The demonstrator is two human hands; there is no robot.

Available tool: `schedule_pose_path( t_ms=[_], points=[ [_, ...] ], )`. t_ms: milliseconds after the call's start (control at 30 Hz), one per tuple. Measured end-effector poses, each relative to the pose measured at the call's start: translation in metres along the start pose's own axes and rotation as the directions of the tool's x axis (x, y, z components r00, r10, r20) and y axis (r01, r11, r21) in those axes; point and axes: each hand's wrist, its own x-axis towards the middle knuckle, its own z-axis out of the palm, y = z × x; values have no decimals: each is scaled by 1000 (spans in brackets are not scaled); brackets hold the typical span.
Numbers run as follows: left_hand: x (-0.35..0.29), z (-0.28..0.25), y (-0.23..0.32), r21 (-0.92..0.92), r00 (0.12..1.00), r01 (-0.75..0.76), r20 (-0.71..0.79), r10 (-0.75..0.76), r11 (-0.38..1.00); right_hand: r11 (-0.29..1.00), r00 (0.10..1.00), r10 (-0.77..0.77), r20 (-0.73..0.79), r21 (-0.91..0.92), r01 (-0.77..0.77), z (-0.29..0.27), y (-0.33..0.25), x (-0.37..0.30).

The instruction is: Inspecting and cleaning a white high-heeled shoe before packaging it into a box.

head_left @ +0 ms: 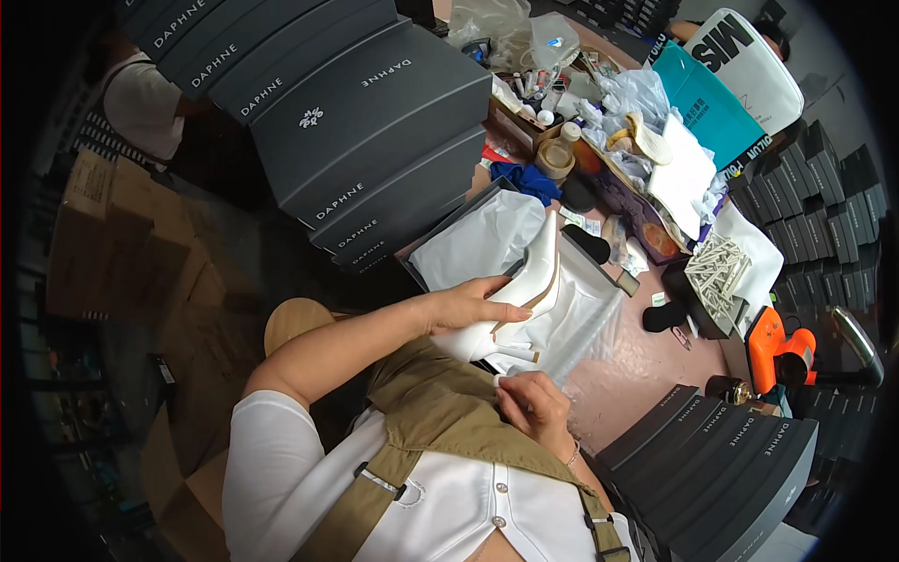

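Observation:
My left hand point(479, 305) is closed around a white high-heeled shoe point(534, 272). The toe points away from me, and the slim heel sticks out to the right above my lap. Just below the heel, my right hand point(536, 405) is closed with its fingertips pinched together. A small whitish bit shows at those fingertips, too small to name. Beyond the shoe lies an open dark shoebox point(412, 273) lined with white tissue paper point(478, 236). Part of the box is hidden behind the shoe and my hand.
Tall stacks of dark shoeboxes point(375, 122) rise at the left, with more boxes point(702, 459) at the lower right. A tray of white sticks point(719, 272), an orange hand tool point(770, 351) and a cluttered carton point(646, 220) stand on the pink table point(609, 407). Another person point(140, 103) is far left.

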Motion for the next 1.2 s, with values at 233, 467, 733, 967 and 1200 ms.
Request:
schedule_pose_path(
  t_ms=[233, 467, 733, 967, 1200],
  points=[
    [-15, 59, -59, -414, 916, -201, -402, 20, 888, 982, 984, 176, 31, 60, -178, -17, 1, -17],
    [-30, 69, -63, -278, 891, -287, -428, 149, 917, 999, 999, 39, -28, 21, -38, -12, 3, -17],
    [-31, 70, -65, -198, 881, -281, -441, 171, 939, 993, 993, -79, 84, -79, 86, -6, 5, -10],
    [-31, 71, -63, -249, 888, -261, -440, 131, 933, 995, 988, -77, 135, -56, 85, -9, 3, -15],
    [-32, 69, -69, -232, 884, -276, -443, 151, 933, 997, 981, -47, 186, -50, 57, -13, 2, -17]
  ],
)
